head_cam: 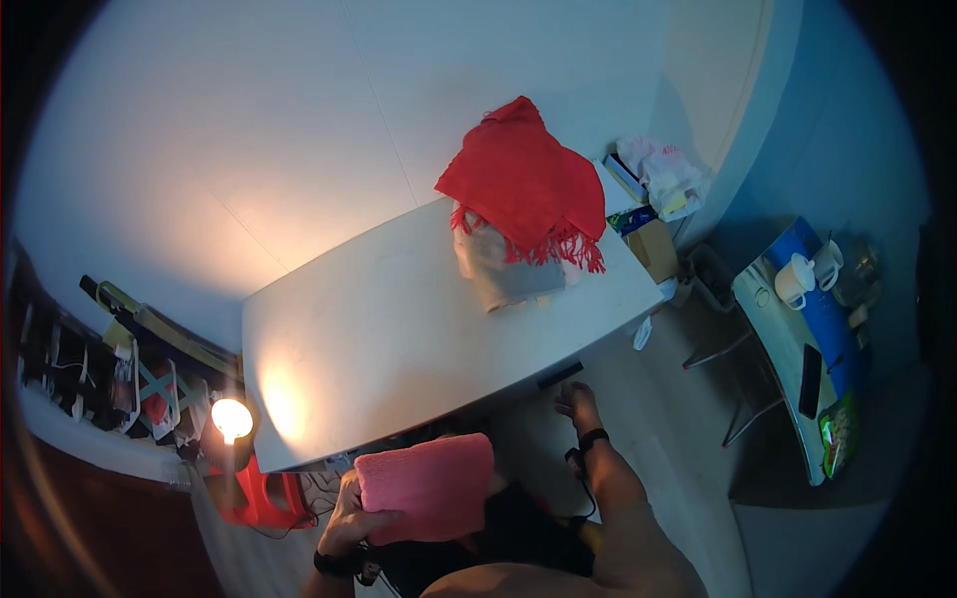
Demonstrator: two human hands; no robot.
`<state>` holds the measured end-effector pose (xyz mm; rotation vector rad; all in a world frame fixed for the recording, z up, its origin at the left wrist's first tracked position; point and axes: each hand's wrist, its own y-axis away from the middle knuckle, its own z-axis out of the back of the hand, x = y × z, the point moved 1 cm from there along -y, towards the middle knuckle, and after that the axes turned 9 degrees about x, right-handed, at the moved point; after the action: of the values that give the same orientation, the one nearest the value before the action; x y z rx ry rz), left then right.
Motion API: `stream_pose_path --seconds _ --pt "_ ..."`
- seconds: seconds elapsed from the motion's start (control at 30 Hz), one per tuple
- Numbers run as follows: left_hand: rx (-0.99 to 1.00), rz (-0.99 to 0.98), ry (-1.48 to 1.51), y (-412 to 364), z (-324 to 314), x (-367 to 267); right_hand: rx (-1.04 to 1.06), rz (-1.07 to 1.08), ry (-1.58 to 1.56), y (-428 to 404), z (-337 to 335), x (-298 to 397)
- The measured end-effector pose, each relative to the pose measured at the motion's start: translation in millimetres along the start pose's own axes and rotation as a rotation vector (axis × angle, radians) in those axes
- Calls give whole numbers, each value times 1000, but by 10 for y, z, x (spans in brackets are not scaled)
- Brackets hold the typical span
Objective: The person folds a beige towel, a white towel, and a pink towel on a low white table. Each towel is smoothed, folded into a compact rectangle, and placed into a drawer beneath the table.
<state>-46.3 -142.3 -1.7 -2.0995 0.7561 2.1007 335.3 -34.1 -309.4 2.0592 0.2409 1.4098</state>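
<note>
Low at the centre, my left hand (350, 516) grips the left edge of a folded pink towel (426, 489), with the thumb on top and the fingers hidden beneath. My right hand (576, 402) is beside the table's front edge, away from the towel, with its fingers partly curled and nothing seen in it. A red fringed cloth (527, 179) lies heaped at the back right of the white table (359, 336). It covers part of a grey and pale pink cloth bundle (508, 273).
A lit lamp (232, 420) and a red plastic stool (265, 497) stand at left. Beyond the table's right end are a cardboard box (652, 250) and a plastic bag (669, 179). A small table (777, 351) at right holds mugs (795, 280) and a phone (810, 381).
</note>
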Motion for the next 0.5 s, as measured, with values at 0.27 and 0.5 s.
stream_pose_path --seconds 0.27,0.5 --pt "-124 27 332 -7 -151 -43 -31 29 -28 -363 -139 32" --pt "-246 -49 399 128 -211 25 -50 34 -98 -131 37 -55"
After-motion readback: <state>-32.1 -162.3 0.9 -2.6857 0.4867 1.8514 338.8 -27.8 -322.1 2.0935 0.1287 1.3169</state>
